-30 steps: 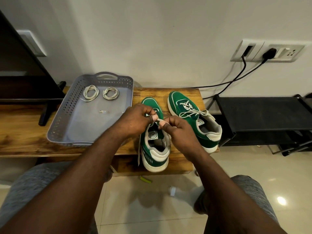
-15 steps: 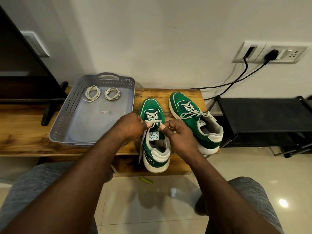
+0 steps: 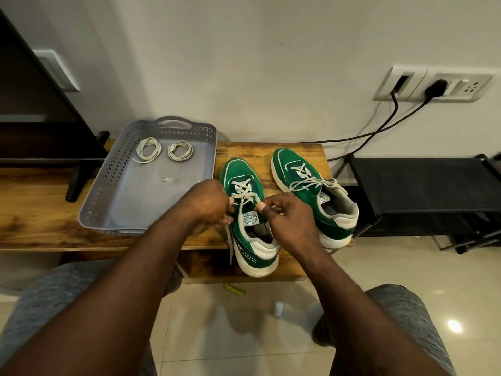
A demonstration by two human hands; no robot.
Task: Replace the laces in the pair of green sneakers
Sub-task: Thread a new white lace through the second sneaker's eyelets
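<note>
Two green sneakers with white soles stand side by side on a wooden bench (image 3: pixel 38 229). At the left sneaker (image 3: pixel 245 213), my left hand (image 3: pixel 208 203) and my right hand (image 3: pixel 287 215) each pinch a strand of its white lace (image 3: pixel 245 198) over the tongue. One loose end of that lace hangs down the shoe's left side. The right sneaker (image 3: pixel 314 196) sits untouched with its white lace (image 3: pixel 311 183) loosely tied. Two coiled white laces, the left coil (image 3: pixel 148 150) and the right coil (image 3: pixel 180 150), lie in the far part of a grey perforated tray (image 3: pixel 108 185).
A black shelf rack (image 3: pixel 423 191) stands right of the bench. Black cables (image 3: pixel 379 131) run from wall sockets (image 3: pixel 433 85). A dark screen on a stand (image 3: pixel 40 126) sits at left. Small scraps lie on the tiled floor (image 3: pixel 235 290).
Both hands drew apart and back toward me over the left sneaker, pulling the lace strands outward and uncovering its laced front.
</note>
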